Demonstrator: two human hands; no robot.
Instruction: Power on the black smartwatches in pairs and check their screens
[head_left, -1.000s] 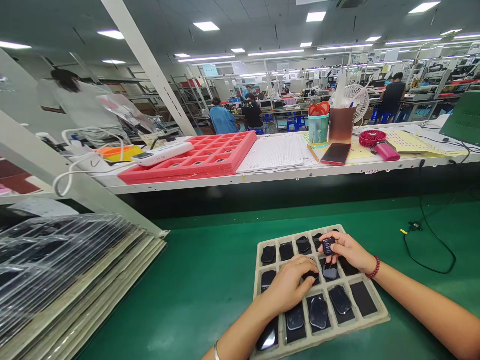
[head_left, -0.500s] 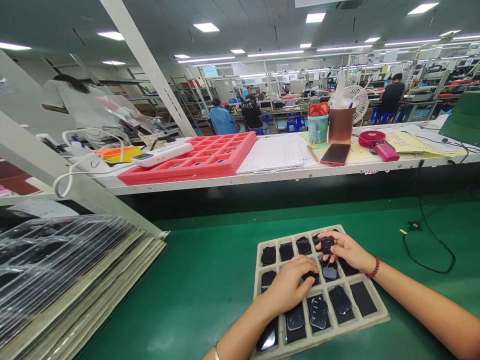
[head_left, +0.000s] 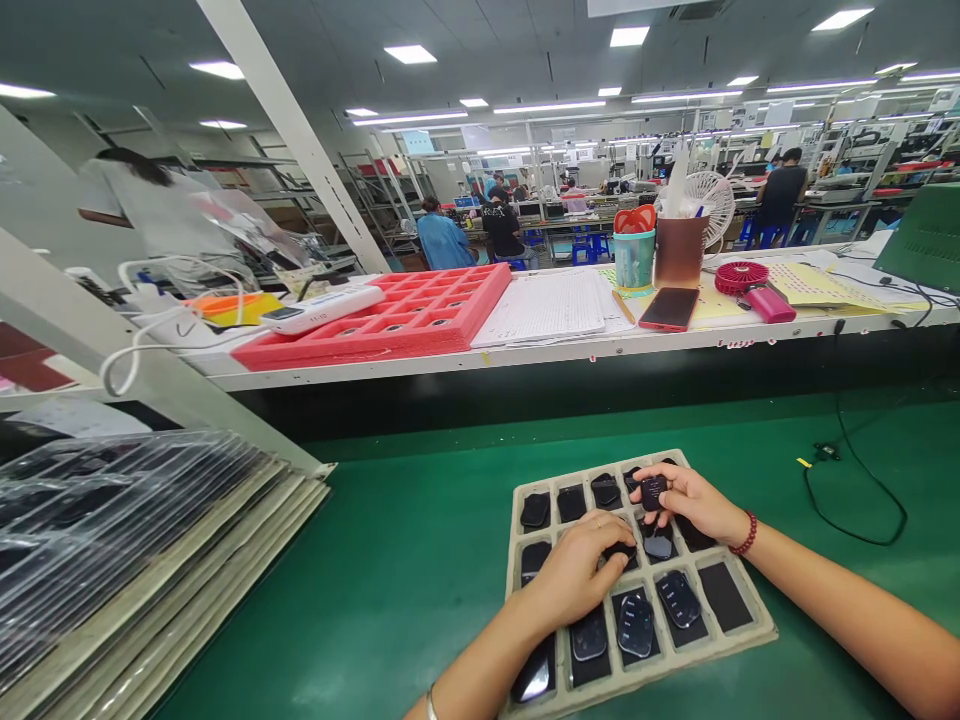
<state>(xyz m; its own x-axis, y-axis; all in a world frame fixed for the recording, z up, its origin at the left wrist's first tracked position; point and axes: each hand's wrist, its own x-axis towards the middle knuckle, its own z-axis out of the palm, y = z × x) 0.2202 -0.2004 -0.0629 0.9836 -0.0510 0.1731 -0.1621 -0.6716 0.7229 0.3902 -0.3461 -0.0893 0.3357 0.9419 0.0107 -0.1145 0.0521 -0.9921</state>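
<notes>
A beige compartment tray (head_left: 701, 650) lies on the green bench, its compartments lined in black. Glossy black rounded pieces, some with small white print, sit in most of them, among them a printed piece (head_left: 636, 626) in the front row. My right hand (head_left: 694, 505) pinches a small black rounded piece (head_left: 653, 491) with white marks, raised above the tray's back right part. My left hand (head_left: 581, 565) reaches across the middle row, thumb and fingers closed about a dark piece (head_left: 619, 551) partly hidden beneath them. Another black piece (head_left: 658, 545) lies below my right fingers.
Stacked trays with clear covers (head_left: 150, 530) stand at the left. A black cable (head_left: 862, 535) lies on the right of the bench. Along the shelf are a red foam tray (head_left: 360, 345), papers (head_left: 551, 305), a phone (head_left: 670, 308) and a cup (head_left: 634, 262). People sit further back.
Both hands keep nearly the same place and grip. The piece in my right hand is angled slightly differently, its white marks showing more clearly. The whole view has shifted very slightly.
</notes>
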